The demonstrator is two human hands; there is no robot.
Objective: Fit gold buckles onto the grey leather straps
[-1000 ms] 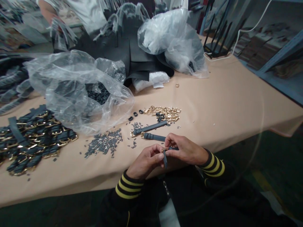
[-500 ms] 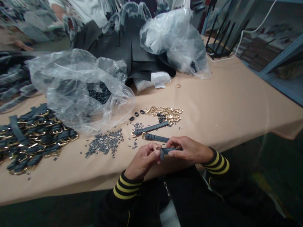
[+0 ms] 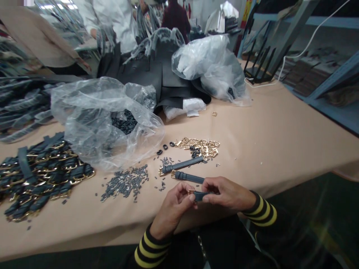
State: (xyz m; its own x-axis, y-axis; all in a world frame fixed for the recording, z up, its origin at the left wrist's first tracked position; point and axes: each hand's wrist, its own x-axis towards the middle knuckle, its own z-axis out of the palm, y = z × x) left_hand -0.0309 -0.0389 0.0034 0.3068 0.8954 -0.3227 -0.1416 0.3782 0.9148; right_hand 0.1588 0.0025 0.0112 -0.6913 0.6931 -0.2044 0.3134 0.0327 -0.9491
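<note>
The left hand (image 3: pixel 175 209) and right hand (image 3: pixel 228 194) pinch a dark leather strap (image 3: pixel 200 196) and its gold buckle (image 3: pixel 191 191) between closed fingertips, just inside the table's near edge (image 3: pixel 92 241).

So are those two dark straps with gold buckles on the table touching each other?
Apart. The head view shows tan cloth between the upper strap and the lower strap all along, even at their gold buckles, where they come closest.

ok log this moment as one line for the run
left hand: holds gold buckle | right hand: pinches dark leather strap | beside: two buckled straps, loose gold buckles, small dark pieces
</note>
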